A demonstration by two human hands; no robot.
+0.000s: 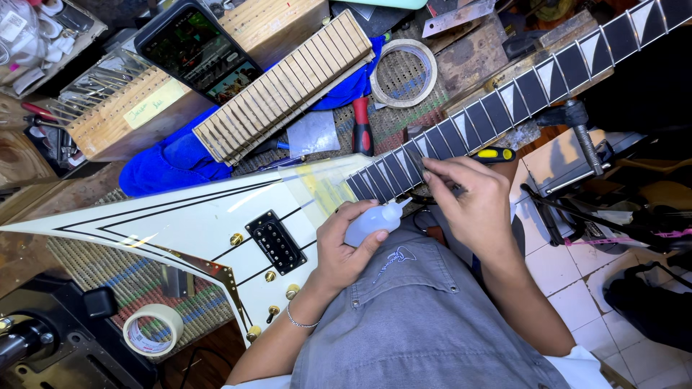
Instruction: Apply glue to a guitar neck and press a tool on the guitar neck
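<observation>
The fretboard is dark and smooth, crossed by thin metal frets and set with pale triangular inlays; it runs from the cream guitar body up and away to the right. The right hand rests on its near edge close to the body, fingertips pinched shut on something too small to make out, pressed at a fret. The left hand, just below the fretboard's body end, is wrapped closed around a small squeeze bottle, soft translucent plastic with a tapered nozzle pointing toward the right fingers.

Judging from this, fine work at one fret is in hand, and it goes best with a light squeeze, the nozzle kept close, and the pinching fingers steady so nothing smears onto the dark wood.

Clear tape masks the glossy body where the fretboard ends. Below that sits a black pickup with brass-coloured knobs. Beyond the fretboard lie a red-handled screwdriver, a tape roll, and a bare pale slotted neck on blue cloth. A second tape roll lies far left of it, on a woven mat.
</observation>
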